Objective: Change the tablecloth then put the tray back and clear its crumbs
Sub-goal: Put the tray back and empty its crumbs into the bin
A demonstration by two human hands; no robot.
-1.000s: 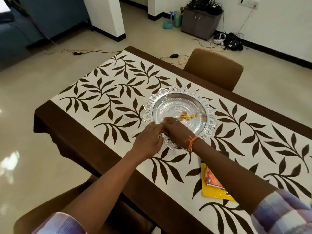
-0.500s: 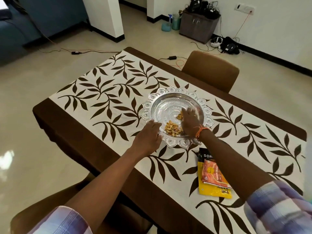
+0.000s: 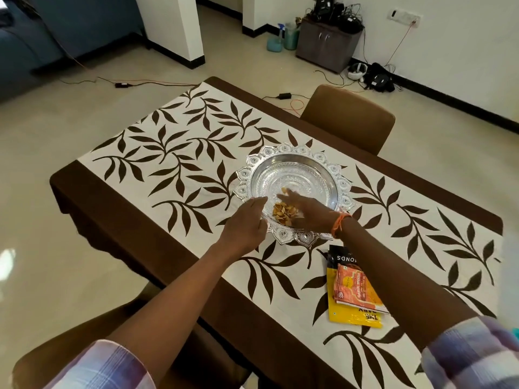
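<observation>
A round silver tray (image 3: 334, 175) with a scalloped rim sits on the white tablecloth (image 3: 168, 153) with brown leaves. A small pile of tan shell crumbs (image 3: 283, 213) lies at the tray's near side, with one more piece farther in. My right hand (image 3: 306, 210) lies inside the tray with fingers stretched out, just right of the pile. My left hand (image 3: 247, 223) rests at the tray's near-left rim, fingers straight and pointing at the pile. Neither hand holds anything.
Snack packets (image 3: 354, 287), yellow, orange and black, lie on the cloth near my right forearm. A brown chair (image 3: 351, 116) stands at the far side and another (image 3: 56, 357) below me. Cables, a small cabinet (image 3: 325, 43) and bottles sit on the floor by the wall.
My right hand swept from the tray's far right toward the near side, gathering the crumbs into a pile. My left hand stayed at the near-left rim and its fingers straightened.
</observation>
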